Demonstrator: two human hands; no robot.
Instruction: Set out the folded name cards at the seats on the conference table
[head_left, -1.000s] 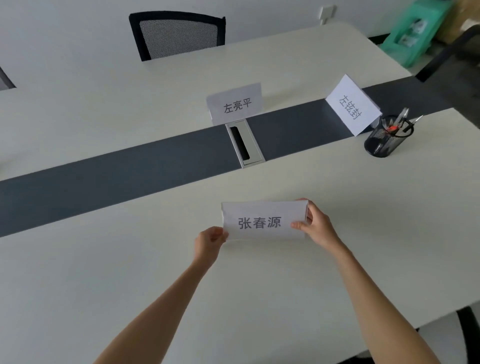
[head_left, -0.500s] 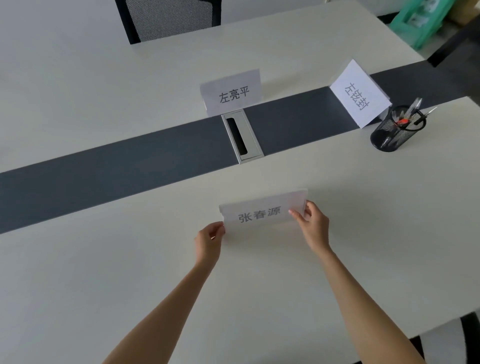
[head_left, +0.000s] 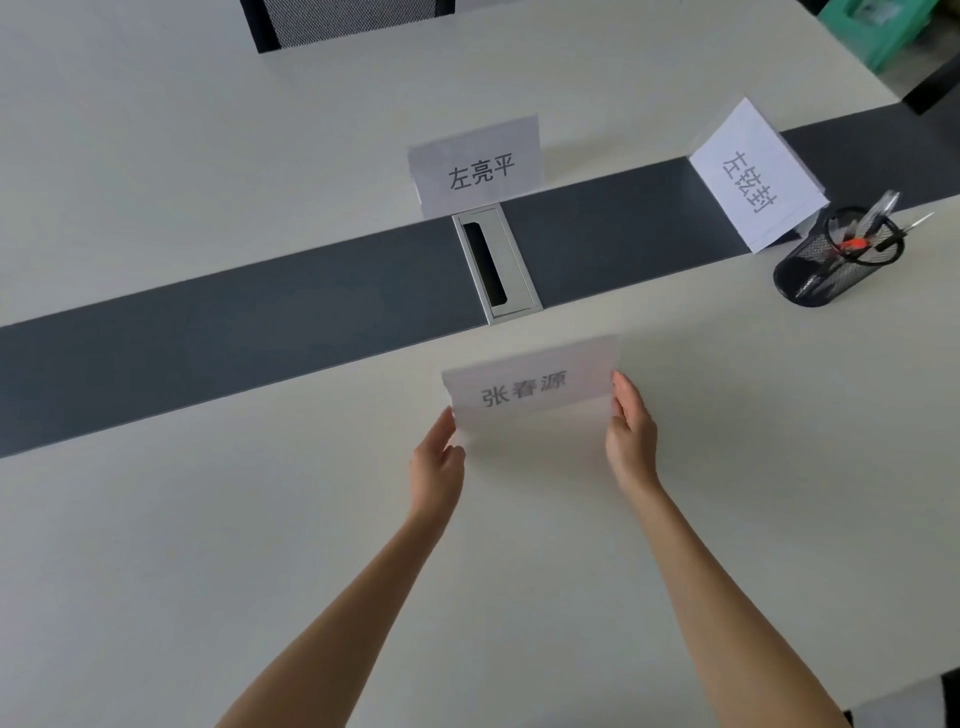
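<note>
The near name card (head_left: 532, 387) stands as a tent on the pale conference table (head_left: 208, 571), just on the person's side of the dark centre strip (head_left: 208, 343), printed face toward the camera. The left hand (head_left: 438, 462) touches its left end and the right hand (head_left: 630, 431) its right end, both with fingers straight and flat against the paper rather than curled round it. Judging by this, the card is set down and only being squared. Two more cards already stand: the middle card (head_left: 478, 163) beyond the cable hatch (head_left: 496, 262), and the right card (head_left: 756, 174) turned sideways beside the mesh pen cup (head_left: 836, 257) (whether that one sits at its final seat cannot be told). No further cards show, so how many remain is unclear. A mesh chair (head_left: 343, 21) marks the far seat. The hatch lies near the card's far side, and wide bare tabletop lies left and toward the person for drawing the arms back.
</note>
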